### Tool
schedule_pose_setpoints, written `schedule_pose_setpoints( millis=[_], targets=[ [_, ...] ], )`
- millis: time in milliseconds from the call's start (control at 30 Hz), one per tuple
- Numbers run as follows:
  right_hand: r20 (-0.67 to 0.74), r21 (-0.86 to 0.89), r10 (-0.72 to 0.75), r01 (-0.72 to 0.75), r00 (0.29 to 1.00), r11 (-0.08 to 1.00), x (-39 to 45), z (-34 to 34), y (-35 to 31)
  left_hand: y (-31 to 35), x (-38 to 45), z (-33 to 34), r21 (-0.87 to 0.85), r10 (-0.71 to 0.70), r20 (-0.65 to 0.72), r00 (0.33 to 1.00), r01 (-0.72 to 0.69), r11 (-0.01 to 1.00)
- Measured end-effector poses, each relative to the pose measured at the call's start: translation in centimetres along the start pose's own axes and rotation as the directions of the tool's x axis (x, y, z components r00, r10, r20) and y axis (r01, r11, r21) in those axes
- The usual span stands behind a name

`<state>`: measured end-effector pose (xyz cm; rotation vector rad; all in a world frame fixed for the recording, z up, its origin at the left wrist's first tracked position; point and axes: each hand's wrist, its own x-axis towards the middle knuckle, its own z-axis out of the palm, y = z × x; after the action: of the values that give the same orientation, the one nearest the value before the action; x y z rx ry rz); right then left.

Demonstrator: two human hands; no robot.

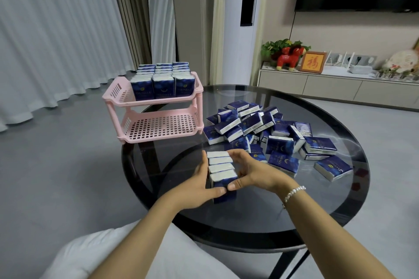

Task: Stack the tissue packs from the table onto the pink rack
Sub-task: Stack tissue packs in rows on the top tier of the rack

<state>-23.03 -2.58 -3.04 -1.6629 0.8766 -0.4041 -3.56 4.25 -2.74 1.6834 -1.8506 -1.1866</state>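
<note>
Nearest, left hand [200,184] and right hand [250,171] clasping a row of four tissue packs [221,171] between them, fingers curled along the sides, thumbs pressed against the near face, packs standing on edge on the dark glass table [335,208]. For this step, best to squeeze evenly from both ends so the middle packs cannot slip out, keep the row level while lifting, and carry it low across to the rack rather than high. Soft film wrappers, likely slippery and a little compressible, so firm but not crushing pressure. Packs dark blue with a pale crescent motif, white at the top edges where the folded tissue shows. Further back on the right, a loose heap of packs [260,128], lying at all angles, some flat, some propped on others. Beyond on the left, the pink rack [127,99] at the table's far edge, upper tier carrying upright packs in three columns with space left at the left end, lower tier [162,128] bare of packs, probably the next place to fill
</note>
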Motion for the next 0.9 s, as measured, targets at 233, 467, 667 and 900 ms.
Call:
schedule_pose_setpoints(
  millis=[233, 467, 667, 900],
  targets=[
    [0.003, -0.017, -0.053, 0.053, 0.999, 0.998, 1.6, -0.5, -3.3, 0.1, -0.4, -3.6, -0.09, 0.086, -0.155, 0.984, -0.1, 0.991],
    [0.024, -0.142, -0.164, 0.166, 0.986, 0.976, 5.3, -0.9, -10.9, 1.4, -1.3, -11.2, -0.017, 0.198, -0.295, 0.935, -0.212, 0.977],
    [0.036, -0.231, -0.273, 0.273, 0.961, 0.934, 9.6, -0.5, -18.3, 2.3, -2.4, -18.7, -0.066, 0.199, -0.391, 0.899, -0.243, 0.968],
    [0.085, -0.29, -0.303, 0.314, 0.949, 0.904, 16.1, 0.3, -25.0, 2.6, -2.4, -26.8, -0.114, 0.177, -0.48, 0.859, -0.261, 0.958]
  ],
)
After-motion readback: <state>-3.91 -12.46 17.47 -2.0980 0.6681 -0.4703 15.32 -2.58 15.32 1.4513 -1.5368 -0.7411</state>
